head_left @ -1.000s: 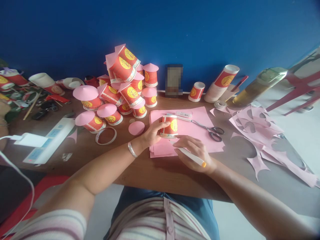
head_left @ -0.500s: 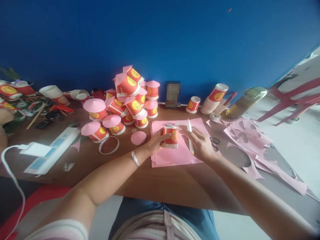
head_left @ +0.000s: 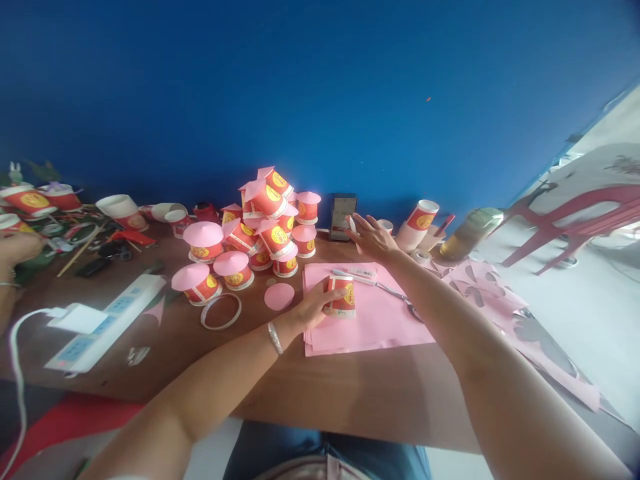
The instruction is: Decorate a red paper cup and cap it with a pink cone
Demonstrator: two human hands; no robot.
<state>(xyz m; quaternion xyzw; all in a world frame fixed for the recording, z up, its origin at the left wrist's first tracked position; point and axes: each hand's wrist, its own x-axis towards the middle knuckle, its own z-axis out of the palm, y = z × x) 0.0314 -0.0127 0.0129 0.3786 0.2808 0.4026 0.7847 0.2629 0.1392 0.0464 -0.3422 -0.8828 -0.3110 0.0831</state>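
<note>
My left hand [head_left: 311,311] grips an upturned red paper cup [head_left: 341,295] with a yellow emblem, which stands on a stack of pink paper sheets [head_left: 380,327]. My right hand [head_left: 373,237] is stretched out to the far side of the table, next to a dark phone [head_left: 341,217] propped against the blue wall. Its fingers are spread, and the end of a white pen [head_left: 352,225] shows at the thumb. Scissors [head_left: 400,299] lie on the pink paper under my right forearm. A pink paper disc [head_left: 279,296] lies left of the sheets.
A pile of red cups with pink cone lids [head_left: 260,223] stands at the back. A tape ring [head_left: 221,311] and white power strip [head_left: 103,320] lie left. A cup stack [head_left: 416,225], bottle [head_left: 467,233] and pink offcuts [head_left: 505,293] are right. Another person's hand [head_left: 15,248] is at the left edge.
My right hand has left the cup and reached away to the back of the table beside the phone. My left hand has kept hold of the cup. The camera has tilted upward.
</note>
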